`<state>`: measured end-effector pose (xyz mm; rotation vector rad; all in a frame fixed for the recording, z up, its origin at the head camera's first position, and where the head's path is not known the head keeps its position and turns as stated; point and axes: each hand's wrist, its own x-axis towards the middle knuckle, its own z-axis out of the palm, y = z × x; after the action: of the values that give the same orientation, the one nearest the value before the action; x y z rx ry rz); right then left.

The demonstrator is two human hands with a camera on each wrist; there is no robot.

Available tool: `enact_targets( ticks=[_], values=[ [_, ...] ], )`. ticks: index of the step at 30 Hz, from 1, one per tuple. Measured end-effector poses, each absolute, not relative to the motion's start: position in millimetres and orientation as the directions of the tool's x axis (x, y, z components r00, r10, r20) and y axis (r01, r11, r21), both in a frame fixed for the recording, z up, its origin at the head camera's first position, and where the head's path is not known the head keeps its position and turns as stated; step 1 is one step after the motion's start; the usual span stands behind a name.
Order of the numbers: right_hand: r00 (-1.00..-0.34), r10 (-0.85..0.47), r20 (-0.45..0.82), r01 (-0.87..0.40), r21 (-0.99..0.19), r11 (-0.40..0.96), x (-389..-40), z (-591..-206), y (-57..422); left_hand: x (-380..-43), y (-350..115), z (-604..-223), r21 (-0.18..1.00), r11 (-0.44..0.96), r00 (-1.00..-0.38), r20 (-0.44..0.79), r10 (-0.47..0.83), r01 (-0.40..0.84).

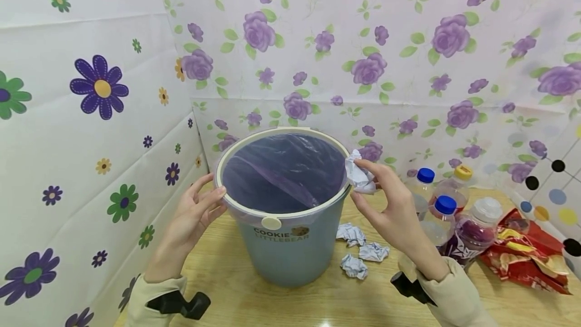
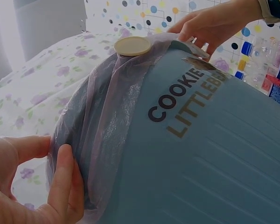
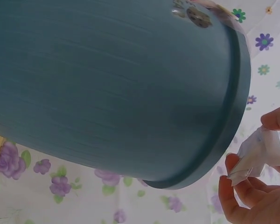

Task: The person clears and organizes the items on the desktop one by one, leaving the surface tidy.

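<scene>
A blue-green trash can [image 1: 290, 246] with a cream rim stands on the table, lined with a translucent purple bag [image 1: 272, 170]. At the rim's left side my left hand [image 1: 195, 213] pinches the edge, thumb on top and fingers against the outside. The left wrist view shows that hand [image 2: 46, 186] at the bag's folded edge. By the right side of the rim, my right hand [image 1: 386, 201] holds a crumpled paper ball [image 1: 359, 173] between thumb and fingers. That paper [image 3: 256, 156] also appears in the right wrist view, just beyond the rim.
Several crumpled papers [image 1: 354, 266] lie right of the can. Farther right stand several plastic bottles [image 1: 474, 231] with blue, yellow and white caps, beside a red snack bag [image 1: 528, 256]. Flowered sheets [image 1: 317, 64] line the back and left of the wooden table [image 1: 218, 286].
</scene>
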<state>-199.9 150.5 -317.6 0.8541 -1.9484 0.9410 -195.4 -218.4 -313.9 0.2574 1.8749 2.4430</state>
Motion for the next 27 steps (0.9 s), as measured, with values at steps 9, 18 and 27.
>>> enact_targets(
  ticks=[9,18,27],
  values=[
    [-0.465,-0.238,0.853,-0.811,-0.302,0.501,-202,-312,148,-195,-218,-313,0.968,-0.244,-0.986,0.09,0.137,0.055],
    [-0.479,-0.245,0.843,-0.802,-0.307,0.513,-203,-307,146,-195,-217,-312,0.966,-0.255,-0.986,0.084,0.144,0.045],
    [-0.433,-0.251,0.866,-0.834,-0.278,0.477,-205,-303,142,-195,-217,-310,0.969,-0.244,-0.985,0.083,0.15,0.044]
  ],
)
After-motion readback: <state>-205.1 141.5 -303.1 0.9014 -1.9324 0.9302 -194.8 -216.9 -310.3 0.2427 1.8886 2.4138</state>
